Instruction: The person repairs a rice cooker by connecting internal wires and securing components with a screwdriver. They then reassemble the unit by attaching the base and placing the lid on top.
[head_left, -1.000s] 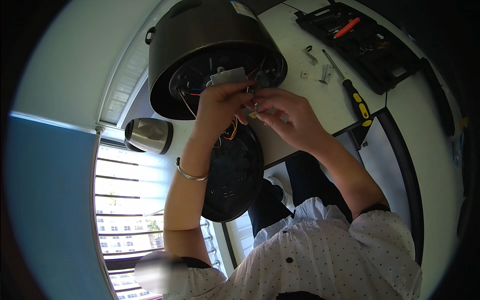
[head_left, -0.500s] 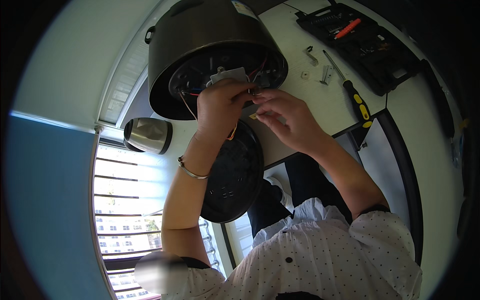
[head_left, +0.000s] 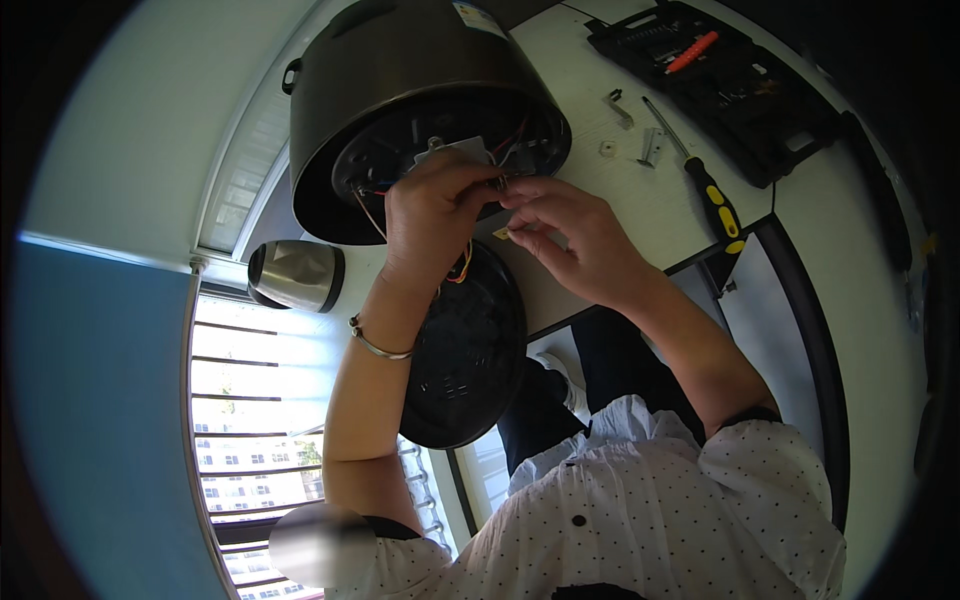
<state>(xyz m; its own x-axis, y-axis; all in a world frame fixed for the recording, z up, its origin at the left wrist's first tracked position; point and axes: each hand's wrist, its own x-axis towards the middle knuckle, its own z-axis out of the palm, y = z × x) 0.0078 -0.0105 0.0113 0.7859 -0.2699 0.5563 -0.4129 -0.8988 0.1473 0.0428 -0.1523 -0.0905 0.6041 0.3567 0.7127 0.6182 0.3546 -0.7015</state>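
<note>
My left hand (head_left: 427, 215) is closed at the opening of the dark appliance body (head_left: 400, 55), in front of a silver metal plate (head_left: 471, 148) and several coloured wires (head_left: 466, 263). Its thumb and finger pinch a small metal part (head_left: 504, 182), mostly hidden by my fingers. My right hand (head_left: 567, 235) faces it with curled fingers, the fingertips at the same small part. A round black base cover (head_left: 465, 365) hangs below the body behind my left forearm, near the wires.
A steel kettle (head_left: 296, 275) lies at the left. On the right of the white worktop (head_left: 565, 90) are a black-and-yellow screwdriver (head_left: 715, 205), a bracket (head_left: 652, 148), a small bent fitting (head_left: 620, 112) and an open black toolcase (head_left: 750, 130) with a red-handled tool (head_left: 692, 51).
Both hands have shifted slightly up and left, with my right fingertips now closer to my left ones. The appliance body has moved a little left, and the round cover sits slightly lower.
</note>
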